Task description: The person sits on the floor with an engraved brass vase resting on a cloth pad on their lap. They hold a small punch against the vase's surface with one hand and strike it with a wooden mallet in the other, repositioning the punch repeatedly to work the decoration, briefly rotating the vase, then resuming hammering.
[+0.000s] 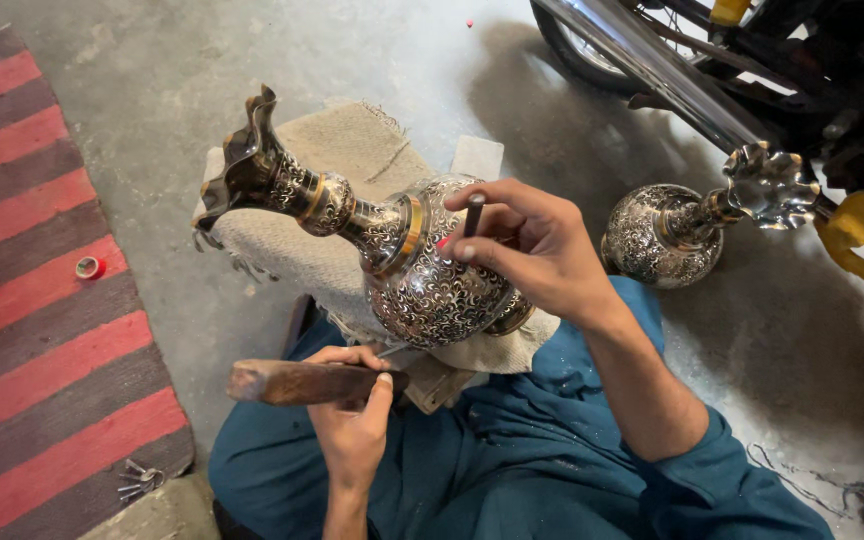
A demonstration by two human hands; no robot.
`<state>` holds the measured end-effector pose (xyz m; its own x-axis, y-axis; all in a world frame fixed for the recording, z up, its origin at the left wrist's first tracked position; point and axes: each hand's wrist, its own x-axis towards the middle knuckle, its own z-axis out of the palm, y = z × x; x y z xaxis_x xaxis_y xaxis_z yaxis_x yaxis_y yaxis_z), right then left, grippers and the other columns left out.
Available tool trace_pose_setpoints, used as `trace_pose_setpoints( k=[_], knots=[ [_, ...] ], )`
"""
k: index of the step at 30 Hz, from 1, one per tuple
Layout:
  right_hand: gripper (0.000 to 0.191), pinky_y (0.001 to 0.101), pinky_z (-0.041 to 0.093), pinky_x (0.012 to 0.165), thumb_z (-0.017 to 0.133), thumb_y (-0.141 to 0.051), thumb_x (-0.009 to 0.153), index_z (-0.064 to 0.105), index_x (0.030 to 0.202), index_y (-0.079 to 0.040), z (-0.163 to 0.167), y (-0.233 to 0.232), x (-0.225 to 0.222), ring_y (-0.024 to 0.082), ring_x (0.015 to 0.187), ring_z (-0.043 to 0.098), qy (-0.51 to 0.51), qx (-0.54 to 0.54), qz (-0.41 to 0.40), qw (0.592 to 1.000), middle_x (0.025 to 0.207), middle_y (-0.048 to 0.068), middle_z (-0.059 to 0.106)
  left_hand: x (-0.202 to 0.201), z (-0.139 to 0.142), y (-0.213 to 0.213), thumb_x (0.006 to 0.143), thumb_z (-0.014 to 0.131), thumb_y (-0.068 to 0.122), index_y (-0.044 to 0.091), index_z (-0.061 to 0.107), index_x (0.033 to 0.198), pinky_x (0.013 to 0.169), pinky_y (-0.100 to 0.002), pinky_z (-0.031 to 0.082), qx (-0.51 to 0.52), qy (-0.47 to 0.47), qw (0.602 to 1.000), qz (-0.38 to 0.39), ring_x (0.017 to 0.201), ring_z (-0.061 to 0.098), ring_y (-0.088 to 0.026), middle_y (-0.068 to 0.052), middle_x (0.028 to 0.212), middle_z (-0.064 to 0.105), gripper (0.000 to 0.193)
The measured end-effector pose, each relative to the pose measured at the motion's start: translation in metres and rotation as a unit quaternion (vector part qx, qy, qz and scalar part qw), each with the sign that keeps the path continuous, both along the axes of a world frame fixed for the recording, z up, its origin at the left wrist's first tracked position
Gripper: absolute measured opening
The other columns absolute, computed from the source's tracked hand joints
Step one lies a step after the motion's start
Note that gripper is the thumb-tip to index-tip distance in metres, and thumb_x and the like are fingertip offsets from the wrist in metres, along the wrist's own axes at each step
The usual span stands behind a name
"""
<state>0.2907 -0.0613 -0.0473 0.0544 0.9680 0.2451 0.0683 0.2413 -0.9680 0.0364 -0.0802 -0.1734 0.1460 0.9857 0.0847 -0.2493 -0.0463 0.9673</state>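
An ornate engraved metal vase (422, 275) with a fluted mouth lies on its side on a burlap-covered cushion (352, 150) in front of my lap. My right hand (537, 255) pinches a thin metal chisel (473, 213) upright against the vase's round body. Below the vase, my left hand (352, 420) grips a wooden mallet (292, 381), held level and apart from the chisel. A second engraved vase (664, 235) of similar make lies on the concrete floor to the right.
A red and grey striped rug (42, 300) covers the floor at the left, with a small round cap (87, 267) on it and a bunch of keys (139, 480) near its edge. A motorcycle (752, 70) with a chrome exhaust stands at the upper right.
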Motion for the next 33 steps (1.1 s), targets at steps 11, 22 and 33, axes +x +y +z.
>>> trace_pose_setpoints(
  k=[11, 22, 33],
  knots=[
    [0.027, 0.0229, 0.060, 0.074, 0.069, -0.001, 0.099, 0.064, 0.126, 0.000, 0.018, 0.002, -0.016, 0.006, 0.090, 0.073, -0.115, -0.013, -0.008, 0.993, 0.097, 0.007, 0.080, -0.028, 0.034, 0.034, 0.082, 0.072, 0.001, 0.006, 0.057, 0.111, 0.074, -0.031, 0.056, 0.053, 0.251, 0.966, -0.027, 0.081, 0.068, -0.015, -0.005, 0.091, 0.069, 0.033],
    [0.030, 0.0233, 0.059, 0.067, 0.075, -0.003, 0.094, 0.069, 0.123, 0.000, 0.016, 0.003, -0.015, 0.010, 0.085, 0.075, -0.176, -0.002, -0.036, 0.984, 0.091, 0.008, 0.080, -0.059, 0.140, 0.086, 0.075, 0.072, 0.005, 0.010, 0.050, 0.137, 0.067, -0.047, 0.054, 0.149, 0.466, 0.870, -0.065, 0.080, 0.073, -0.041, -0.024, 0.089, 0.071, 0.066],
    [0.034, 0.0246, 0.063, 0.073, 0.076, -0.002, 0.093, 0.068, 0.127, 0.001, 0.013, 0.004, -0.017, 0.012, 0.088, 0.075, -0.179, 0.005, -0.044, 0.983, 0.096, 0.009, 0.078, -0.045, 0.187, 0.097, 0.077, 0.071, 0.007, 0.015, 0.050, 0.138, 0.070, -0.054, 0.050, 0.237, 0.543, 0.801, -0.085, 0.083, 0.068, -0.047, -0.025, 0.091, 0.069, 0.065]
  ],
)
